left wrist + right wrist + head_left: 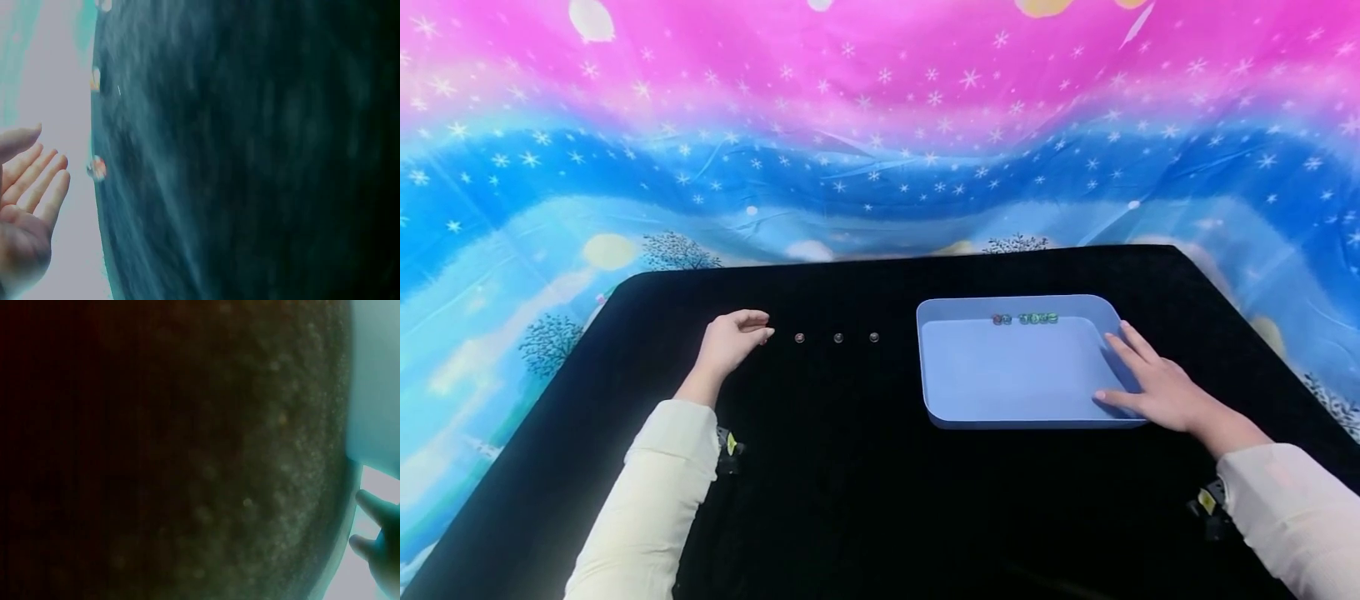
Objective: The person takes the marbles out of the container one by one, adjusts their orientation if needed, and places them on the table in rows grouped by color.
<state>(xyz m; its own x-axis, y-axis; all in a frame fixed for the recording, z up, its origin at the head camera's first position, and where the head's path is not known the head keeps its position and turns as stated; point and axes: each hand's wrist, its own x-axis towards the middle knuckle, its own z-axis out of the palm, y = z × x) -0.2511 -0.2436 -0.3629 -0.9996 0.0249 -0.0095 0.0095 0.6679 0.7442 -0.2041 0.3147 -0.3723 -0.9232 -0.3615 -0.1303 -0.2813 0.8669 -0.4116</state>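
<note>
Three small glass marbles lie spaced in a row on the black tabletop: a left one, a middle one and a right one. My left hand is just left of that row, thumb and fingers extended towards it. The left wrist view shows its palm bare and the fingers apart from the nearest marble. On the right stands a shallow blue tray. My right hand rests over the tray's right rim with spread fingers, thumb near the front corner.
Inside the tray, several green marbles and a reddish one line up along the back wall. A black cloth covers the table. Behind it hangs a pink and blue snowflake-printed curtain.
</note>
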